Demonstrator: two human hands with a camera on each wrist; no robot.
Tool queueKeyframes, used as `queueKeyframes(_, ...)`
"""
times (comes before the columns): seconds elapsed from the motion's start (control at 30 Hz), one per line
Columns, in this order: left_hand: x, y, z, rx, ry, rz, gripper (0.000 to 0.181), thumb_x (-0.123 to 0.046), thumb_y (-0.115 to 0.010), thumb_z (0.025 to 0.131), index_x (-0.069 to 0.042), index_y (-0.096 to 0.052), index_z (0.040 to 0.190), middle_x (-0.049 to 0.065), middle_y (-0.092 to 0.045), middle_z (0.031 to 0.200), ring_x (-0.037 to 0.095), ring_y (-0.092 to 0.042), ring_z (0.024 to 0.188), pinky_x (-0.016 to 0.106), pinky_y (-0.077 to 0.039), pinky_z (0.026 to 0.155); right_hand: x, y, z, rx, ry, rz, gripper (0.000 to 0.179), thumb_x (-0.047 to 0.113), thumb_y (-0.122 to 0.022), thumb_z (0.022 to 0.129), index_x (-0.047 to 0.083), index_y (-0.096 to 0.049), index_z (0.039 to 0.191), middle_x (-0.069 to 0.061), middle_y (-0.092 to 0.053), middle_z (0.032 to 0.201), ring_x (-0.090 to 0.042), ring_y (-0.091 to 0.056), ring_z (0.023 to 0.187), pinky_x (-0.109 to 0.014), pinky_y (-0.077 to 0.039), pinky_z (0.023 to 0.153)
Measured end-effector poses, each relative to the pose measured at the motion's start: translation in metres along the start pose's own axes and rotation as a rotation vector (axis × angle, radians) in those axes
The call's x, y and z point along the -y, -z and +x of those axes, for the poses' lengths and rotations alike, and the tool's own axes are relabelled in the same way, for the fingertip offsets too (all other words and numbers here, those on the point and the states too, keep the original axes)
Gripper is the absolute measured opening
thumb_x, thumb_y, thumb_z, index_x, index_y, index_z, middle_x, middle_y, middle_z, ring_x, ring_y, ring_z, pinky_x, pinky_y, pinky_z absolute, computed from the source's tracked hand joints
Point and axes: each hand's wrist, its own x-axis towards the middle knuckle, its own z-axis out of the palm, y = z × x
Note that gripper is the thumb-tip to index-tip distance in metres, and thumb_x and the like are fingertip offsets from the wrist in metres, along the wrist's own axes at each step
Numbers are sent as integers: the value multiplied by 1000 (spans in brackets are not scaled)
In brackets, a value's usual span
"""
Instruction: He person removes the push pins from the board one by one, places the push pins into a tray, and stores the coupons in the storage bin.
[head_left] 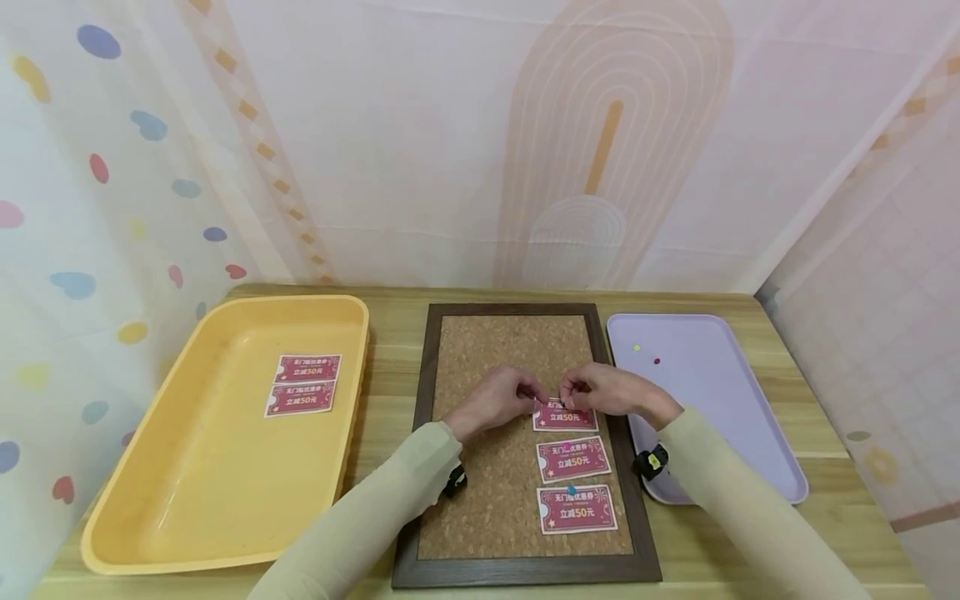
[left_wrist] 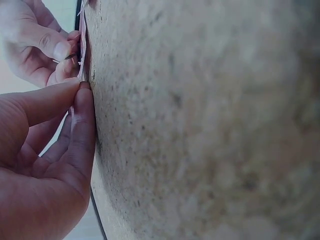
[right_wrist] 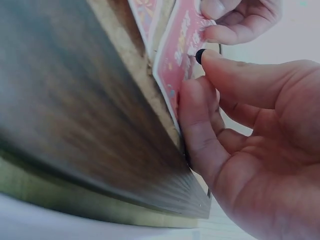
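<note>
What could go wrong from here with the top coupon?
The left hand pinches the edge of the top coupon; if that grip shifts, the coupon may be pinned crooked, as the middle coupon sits tilted.

The right hand holds a black pushpin close to both hands' fingers, so a slip could prick one.

Pale cream long sleeves (head_left: 367,517), black wrist devices (head_left: 643,467), the right one with an apparently yellow-green mark (head_left: 655,461)

Surface (head_left: 397,350): light wood-grain finish. Directly on it, left to right — a yellow tray (head_left: 225,458), a dark-framed cork board (head_left: 480,500) and a lilac tray (head_left: 701,392) — the yellow tray apart from the board, the lilac tray just beside it
</note>
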Motion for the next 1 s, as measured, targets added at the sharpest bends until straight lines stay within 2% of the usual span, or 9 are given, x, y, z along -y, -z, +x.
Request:
queueKeyframes(0.2, -1, -1, -1, 4, 30, -17, 13, -1, -71, 94, -8, -80, 100, 2, -74, 95, 9, -60, 82, 27, -49, 73, 3, 2, -6, 9, 17, 53, 10, -1, -59, 100, 1, -66, 93, -6, -64, 85, -17, -57, 73, -30, -50, 69)
queueKeyframes(0.33, -3, 0, -2, 4, 44, -14, 11, -6, -72, 96, -8, -80, 101, 1, -75, 96, 10, -61, 83, 27, -49, 75, 7, 0, -9, -28, 21, 59, 11, -1, -58, 101, 1, -66, 93, -6, -64, 85, -18, -58, 73, -31, -50, 69)
queueKeyframes(0.57, -7, 4, -4, -12, 50, -44, 14, -3, -68, 97, -7, -79, 103, 3, -74, 96, 12, -62, 83, 27, -50, 73, 14, -1, -17, -182, 11, 34, 11, -1, -58, 100, 2, -68, 95, -5, -66, 82, -19, -62, 76, -32, -52, 69)
queueKeyframes(0.8, -12, 5, -10, -48, 29, -96, 18, -3, -69, 97, -2, -75, 113, 6, -74, 96, 12, -65, 81, 25, -52, 68, 14, -3, -26, -319, 40, 45, 9, 3, -60, 103, 2, -69, 102, -8, -69, 91, -20, -66, 78, -35, -56, 72)
queueKeyframes(1.0, -16, 11, -17, -102, -8, -85, 12, -3, -69, 96, -5, -77, 105, 4, -74, 96, 12, -65, 84, 27, -53, 73, 15, -5, -31, -410, 87, 70, 8, 4, -62, 103, 0, -69, 103, -8, -71, 94, -19, -70, 81, -44, -60, 75)
